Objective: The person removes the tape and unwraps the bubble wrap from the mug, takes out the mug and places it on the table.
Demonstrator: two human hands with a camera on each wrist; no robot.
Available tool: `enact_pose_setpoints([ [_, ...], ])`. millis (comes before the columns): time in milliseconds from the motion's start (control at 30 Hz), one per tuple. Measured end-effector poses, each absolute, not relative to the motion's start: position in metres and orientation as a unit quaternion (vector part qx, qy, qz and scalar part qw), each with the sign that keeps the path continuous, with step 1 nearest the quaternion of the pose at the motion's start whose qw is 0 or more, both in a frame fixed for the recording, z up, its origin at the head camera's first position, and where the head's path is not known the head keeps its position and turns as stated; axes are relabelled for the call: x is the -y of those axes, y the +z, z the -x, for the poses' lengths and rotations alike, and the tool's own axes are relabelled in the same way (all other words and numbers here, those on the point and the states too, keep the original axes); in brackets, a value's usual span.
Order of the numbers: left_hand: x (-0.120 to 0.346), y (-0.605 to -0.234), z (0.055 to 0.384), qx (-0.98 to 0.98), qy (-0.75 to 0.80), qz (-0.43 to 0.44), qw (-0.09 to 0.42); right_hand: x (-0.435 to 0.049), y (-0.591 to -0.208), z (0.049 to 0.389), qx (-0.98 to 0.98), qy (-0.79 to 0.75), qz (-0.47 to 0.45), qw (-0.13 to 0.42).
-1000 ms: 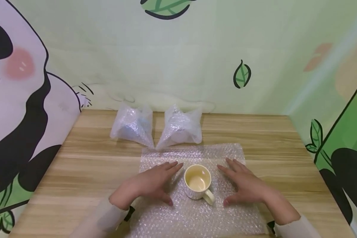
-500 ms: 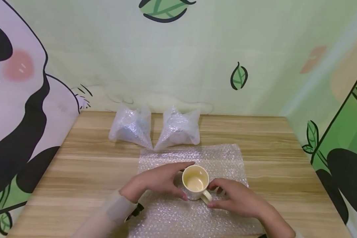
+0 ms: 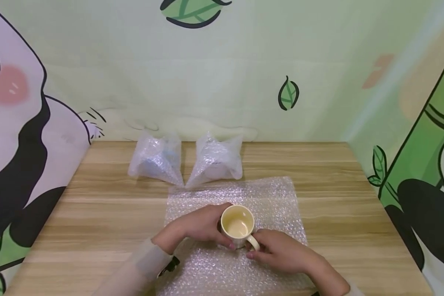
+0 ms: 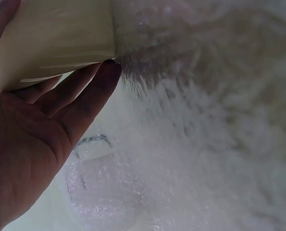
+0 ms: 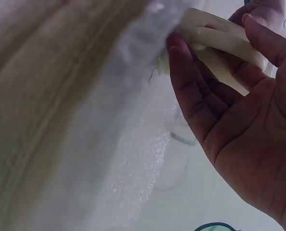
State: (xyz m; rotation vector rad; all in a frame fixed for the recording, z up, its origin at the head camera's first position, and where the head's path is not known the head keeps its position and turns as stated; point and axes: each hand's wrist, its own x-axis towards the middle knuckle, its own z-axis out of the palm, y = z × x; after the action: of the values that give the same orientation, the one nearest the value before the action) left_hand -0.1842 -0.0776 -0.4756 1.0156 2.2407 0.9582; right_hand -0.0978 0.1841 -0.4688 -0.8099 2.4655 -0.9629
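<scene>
left hand [image 3: 204,224] curled round left side of yellow-lined mug [image 3: 238,222]; mug upright between both hands, over bubble wrap sheet [image 3: 225,271] on worktop [image 3: 355,230], can't tell if touching it; right hand [image 3: 281,250] just right, gripping its handle.

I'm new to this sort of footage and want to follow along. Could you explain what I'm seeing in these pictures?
There's no machine here: someone works bare-handed, so "grip" just means a hand. The wide pictures come from a camera worn on the head, looking forward and down; the two close, dim ones come from cameras worn on the left and right wrists. On the wooden table lies a sheet of bubble wrap, with two wrapped bundles behind it. The left grip curls around the side of a yellow mug; the right grip holds its handle.
</scene>
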Motion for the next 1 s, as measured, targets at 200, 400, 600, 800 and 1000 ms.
enact_pose_setpoints([
  [200,0.077,-0.474,0.184,-0.826,0.348,-0.371,0.244,-0.184,-0.467,0.097,-0.877,-0.340,0.289,0.178],
  [400,0.076,-0.473,0.183,-0.823,0.357,-0.369,0.243,-0.184,-0.467,0.096,-0.878,-0.346,0.274,0.184],
  [600,0.077,-0.473,0.184,-0.816,0.371,-0.366,0.249,-0.184,-0.466,0.097,-0.877,-0.346,0.275,0.187],
  [800,0.077,-0.471,0.186,-0.811,0.383,-0.364,0.251,-0.185,-0.463,0.098,-0.878,-0.345,0.275,0.184],
  [1000,0.077,-0.464,0.188,-0.809,0.393,-0.364,0.245,-0.187,-0.460,0.101,-0.884,-0.343,0.272,0.166],
])
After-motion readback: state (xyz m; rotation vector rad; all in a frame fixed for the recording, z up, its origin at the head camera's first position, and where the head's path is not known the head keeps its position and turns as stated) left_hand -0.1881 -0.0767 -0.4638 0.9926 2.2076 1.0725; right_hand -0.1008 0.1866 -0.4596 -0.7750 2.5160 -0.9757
